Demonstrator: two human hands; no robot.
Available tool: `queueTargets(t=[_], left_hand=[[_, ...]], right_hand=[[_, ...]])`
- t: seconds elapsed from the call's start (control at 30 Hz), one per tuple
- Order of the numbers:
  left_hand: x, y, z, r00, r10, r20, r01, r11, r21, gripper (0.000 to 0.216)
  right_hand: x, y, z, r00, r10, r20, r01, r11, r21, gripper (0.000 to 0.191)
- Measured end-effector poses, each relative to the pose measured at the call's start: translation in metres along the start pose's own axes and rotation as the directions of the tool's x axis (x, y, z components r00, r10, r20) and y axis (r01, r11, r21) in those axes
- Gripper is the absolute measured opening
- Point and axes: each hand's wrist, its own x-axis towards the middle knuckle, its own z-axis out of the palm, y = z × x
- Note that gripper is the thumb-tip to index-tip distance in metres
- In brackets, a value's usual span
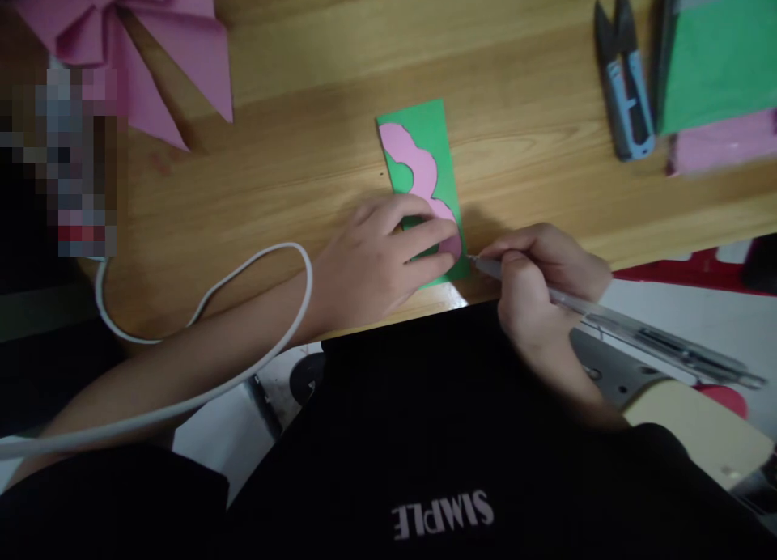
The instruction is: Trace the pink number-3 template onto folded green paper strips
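A wavy pink paper cutout lies on a green paper rectangle near the table's front edge. My left hand rests over the lower part of both, its fingers stretched out and pressing them down. In my right hand is a clear-barrelled pen, pinched near its point. The pen's tip is beside the lower right edge of the green paper; whether it touches the paper I cannot tell.
Blue thread snips lie at the back right, beside green packets and a pink strip. A folded pink bow is at the back left. A white cable loops across my left forearm.
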Motion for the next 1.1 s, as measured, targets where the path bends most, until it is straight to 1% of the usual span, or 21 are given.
queueTargets(t=[0.13, 0.23, 0.37, 0.53, 0.7, 0.8, 0.9, 1.0, 1.1], left_hand=[[0.0, 0.0, -0.001, 1.0, 0.005, 0.012, -0.006, 1.0, 0.02, 0.017], [0.001, 0.0, -0.002, 1.0, 0.006, 0.024, -0.007, 1.0, 0.021, 0.018], [0.001, 0.0, -0.002, 0.999, 0.01, 0.031, -0.011, 1.0, 0.014, 0.018], [0.0, -0.001, -0.002, 0.999, 0.044, 0.017, -0.045, 0.997, 0.055, 0.019], [0.001, -0.002, -0.002, 0.998, 0.06, -0.013, -0.059, 0.996, 0.061, 0.021], [0.001, -0.002, -0.002, 0.996, 0.084, -0.042, -0.08, 0.994, 0.073, 0.018], [0.002, -0.003, -0.001, 0.995, 0.084, -0.054, -0.079, 0.994, 0.079, 0.018], [0.001, -0.003, 0.001, 0.994, 0.087, -0.073, -0.082, 0.994, 0.075, 0.019], [0.001, -0.003, 0.002, 0.993, 0.078, -0.084, -0.074, 0.996, 0.055, 0.02]], right_hand=[[-0.001, 0.002, 0.002, 0.999, 0.034, 0.004, -0.034, 0.999, -0.022, 0.021], [-0.001, 0.004, 0.004, 1.0, -0.003, -0.021, 0.004, 1.0, 0.009, 0.021], [-0.001, 0.002, 0.002, 1.0, 0.003, 0.031, -0.003, 1.0, 0.005, 0.019], [-0.001, -0.004, -0.002, 0.994, 0.013, 0.106, -0.012, 1.0, -0.01, 0.022], [-0.002, -0.005, -0.002, 0.991, -0.019, 0.133, 0.02, 1.0, -0.005, 0.023], [-0.003, -0.006, -0.001, 0.988, -0.007, 0.156, 0.011, 1.0, -0.02, 0.024], [-0.004, -0.006, -0.001, 0.989, 0.015, 0.15, -0.011, 1.0, -0.029, 0.023], [-0.004, -0.004, -0.001, 0.995, 0.001, 0.097, 0.001, 1.0, -0.02, 0.024], [-0.003, -0.002, 0.0, 0.998, -0.001, 0.069, 0.002, 1.0, -0.01, 0.023]])
